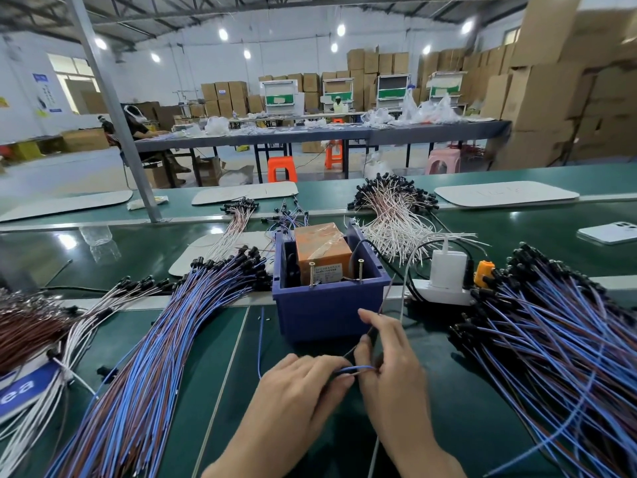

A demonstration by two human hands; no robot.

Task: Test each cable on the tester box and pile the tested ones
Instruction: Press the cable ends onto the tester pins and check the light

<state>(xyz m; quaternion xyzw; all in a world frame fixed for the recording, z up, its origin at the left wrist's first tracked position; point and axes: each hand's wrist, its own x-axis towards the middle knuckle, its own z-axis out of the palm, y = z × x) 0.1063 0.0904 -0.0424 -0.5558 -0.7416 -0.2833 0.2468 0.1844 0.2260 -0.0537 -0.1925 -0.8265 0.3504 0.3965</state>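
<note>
The tester box (327, 307) is a blue plastic bin holding an orange taped unit (322, 251), with two screws standing at its near rim. Just in front of it, my left hand (300, 384) and my right hand (389, 363) meet and pinch one thin blue-and-brown cable (358, 368) between them; a brown strand of it rises toward the box's right corner. A large pile of blue and brown cables (165, 339) fans out on the left. Another pile of blue cables (551, 336) lies on the right.
A white power strip with a charger (446, 279) sits right of the box, next to an orange plug (482, 272). White-wired cables (393, 215) lie behind the box, a phone (608, 232) at far right. White and brown bundles (31, 326) crowd the left edge.
</note>
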